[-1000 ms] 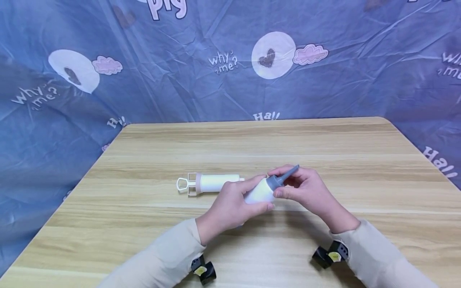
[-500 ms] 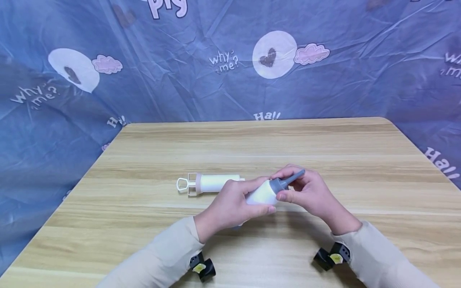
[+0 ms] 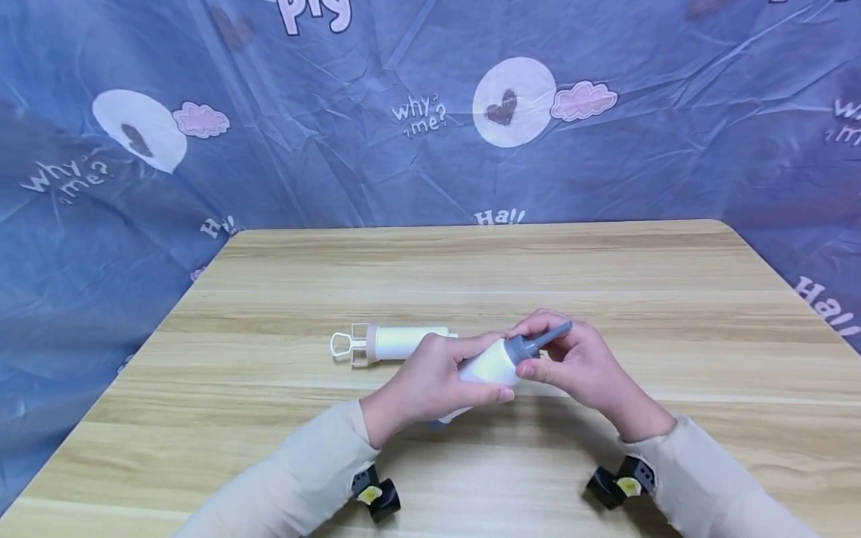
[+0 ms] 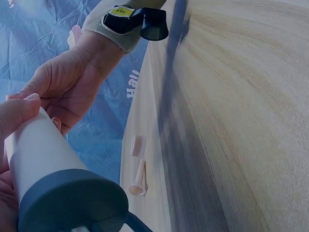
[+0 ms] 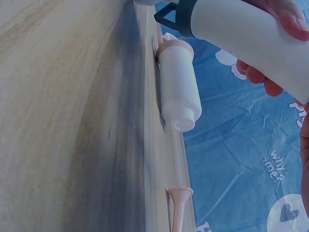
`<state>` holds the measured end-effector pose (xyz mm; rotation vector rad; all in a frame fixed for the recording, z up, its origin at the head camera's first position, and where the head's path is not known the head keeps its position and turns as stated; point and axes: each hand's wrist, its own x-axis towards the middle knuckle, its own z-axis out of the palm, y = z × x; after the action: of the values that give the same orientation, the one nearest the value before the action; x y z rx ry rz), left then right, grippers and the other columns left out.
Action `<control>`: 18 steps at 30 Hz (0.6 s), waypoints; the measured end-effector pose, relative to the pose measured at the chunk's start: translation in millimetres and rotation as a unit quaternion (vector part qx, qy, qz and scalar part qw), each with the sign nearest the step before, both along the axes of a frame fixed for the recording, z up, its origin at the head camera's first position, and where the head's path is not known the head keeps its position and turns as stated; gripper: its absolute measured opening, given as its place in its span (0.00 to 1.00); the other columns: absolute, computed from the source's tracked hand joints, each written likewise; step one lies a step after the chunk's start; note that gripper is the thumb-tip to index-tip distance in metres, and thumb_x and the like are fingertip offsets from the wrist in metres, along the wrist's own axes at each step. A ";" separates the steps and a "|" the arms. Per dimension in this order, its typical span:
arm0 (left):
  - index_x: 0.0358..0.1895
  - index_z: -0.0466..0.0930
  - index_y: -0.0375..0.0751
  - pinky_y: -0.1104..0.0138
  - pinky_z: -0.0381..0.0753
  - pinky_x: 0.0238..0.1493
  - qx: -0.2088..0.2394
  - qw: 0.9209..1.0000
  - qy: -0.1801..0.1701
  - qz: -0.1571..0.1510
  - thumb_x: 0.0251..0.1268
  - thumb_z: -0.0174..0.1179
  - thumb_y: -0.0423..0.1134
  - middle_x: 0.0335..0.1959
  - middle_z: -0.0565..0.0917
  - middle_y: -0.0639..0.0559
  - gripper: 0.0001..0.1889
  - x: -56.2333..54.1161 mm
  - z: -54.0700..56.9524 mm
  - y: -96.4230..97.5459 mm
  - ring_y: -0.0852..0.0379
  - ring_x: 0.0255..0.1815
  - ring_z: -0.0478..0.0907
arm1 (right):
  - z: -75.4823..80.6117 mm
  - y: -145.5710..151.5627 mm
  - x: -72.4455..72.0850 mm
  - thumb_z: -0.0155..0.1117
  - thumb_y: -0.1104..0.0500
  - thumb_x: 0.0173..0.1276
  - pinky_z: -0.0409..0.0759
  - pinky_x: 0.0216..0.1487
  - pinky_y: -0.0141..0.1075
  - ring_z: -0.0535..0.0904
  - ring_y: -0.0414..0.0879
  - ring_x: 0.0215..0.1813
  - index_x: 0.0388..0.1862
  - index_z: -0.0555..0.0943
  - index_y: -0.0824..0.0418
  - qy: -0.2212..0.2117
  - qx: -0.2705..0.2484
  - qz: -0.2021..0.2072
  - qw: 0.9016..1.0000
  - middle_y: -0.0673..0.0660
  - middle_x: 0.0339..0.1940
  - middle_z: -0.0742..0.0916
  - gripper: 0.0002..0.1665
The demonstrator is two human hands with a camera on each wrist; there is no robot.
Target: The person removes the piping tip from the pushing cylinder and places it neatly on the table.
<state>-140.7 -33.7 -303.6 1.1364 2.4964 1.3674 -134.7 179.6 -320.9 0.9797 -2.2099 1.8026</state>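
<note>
My left hand (image 3: 427, 381) grips the white barrel of a large plastic syringe (image 3: 487, 366), held slanted over the table. Its long grey tapered nozzle (image 3: 546, 340) points up to the right. My right hand (image 3: 581, 366) pinches the grey nozzle cap with thumb and fingers, the fingers partly behind it. At the barrel's other end, the left wrist view shows a grey end cap (image 4: 72, 200); a grey loop handle (image 5: 166, 17) juts from it in the right wrist view. A second white syringe (image 3: 406, 342) with a pinkish collar lies on the table behind my left hand.
A small pink nozzle (image 4: 138, 181) and a pink ring-shaped cap (image 4: 137, 145) lie on the wooden table (image 3: 471, 269), largely hidden by the hands in the head view. A blue printed cloth (image 3: 323, 149) hangs behind the table's far edge. Both wrists carry small black cameras.
The nozzle has shifted right and its tip has dropped slightly, with my right hand moving slightly right along with it. Both grips look kept. The second syringe stays where it was.
</note>
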 end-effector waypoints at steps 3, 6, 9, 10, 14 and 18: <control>0.58 0.76 0.50 0.73 0.73 0.24 -0.004 1.000 -0.012 -0.001 0.49 0.70 0.43 0.36 0.86 0.54 0.28 -0.1 1.1 -0.7 0.66 0.23 0.74 | -0.5 -0.4 0.1 0.68 0.70 0.54 0.77 0.34 0.28 0.78 0.39 0.38 0.41 0.78 0.68 0.004 -0.005 0.007 1.000 0.48 0.38 0.83 0.14; 0.58 0.77 0.50 0.72 0.73 0.23 -0.003 1.000 -0.024 -0.004 0.49 0.70 0.43 0.34 0.86 0.54 0.28 -0.4 2.0 -1.9 0.66 0.23 0.74 | -0.7 -1.4 0.4 0.68 0.70 0.54 0.77 0.33 0.28 0.78 0.39 0.38 0.41 0.78 0.67 0.008 -0.002 0.009 1.000 0.48 0.38 0.82 0.14; 0.57 0.77 0.49 0.72 0.74 0.23 -0.006 0.999 -0.031 -0.006 0.48 0.70 0.42 0.32 0.86 0.54 0.28 -0.9 2.6 -3.0 0.66 0.22 0.74 | -0.7 -2.2 1.0 0.68 0.70 0.54 0.77 0.33 0.28 0.77 0.39 0.37 0.40 0.78 0.67 0.010 0.000 0.011 1.000 0.48 0.37 0.82 0.14; 0.57 0.77 0.49 0.72 0.74 0.24 -0.005 0.999 -0.037 -0.006 0.47 0.71 0.42 0.32 0.86 0.54 0.28 -1.1 2.8 -3.3 0.66 0.22 0.74 | -0.7 -2.5 1.3 0.68 0.70 0.54 0.77 0.33 0.28 0.77 0.38 0.37 0.40 0.78 0.67 0.011 0.000 0.011 1.000 0.48 0.37 0.82 0.14; 0.57 0.78 0.47 0.72 0.75 0.24 -0.007 0.998 -0.059 -0.006 0.46 0.71 0.42 0.33 0.86 0.55 0.28 -1.8 3.9 -4.4 0.66 0.23 0.75 | -1.1 -3.7 2.4 0.68 0.70 0.54 0.77 0.33 0.28 0.77 0.39 0.37 0.40 0.78 0.68 0.017 -0.008 0.015 1.000 0.49 0.37 0.82 0.14; 0.56 0.78 0.48 0.72 0.75 0.24 -0.013 0.997 -0.077 -0.009 0.46 0.72 0.43 0.33 0.86 0.56 0.29 -2.4 5.2 -5.5 0.66 0.23 0.75 | -0.5 -5.3 4.0 0.69 0.71 0.52 0.77 0.33 0.28 0.77 0.39 0.37 0.39 0.78 0.69 0.025 -0.013 0.018 0.999 0.50 0.36 0.81 0.14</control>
<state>-143.0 -39.2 -298.4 1.0053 2.3837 1.3592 -130.7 174.3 -321.5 1.0540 -2.1463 1.7966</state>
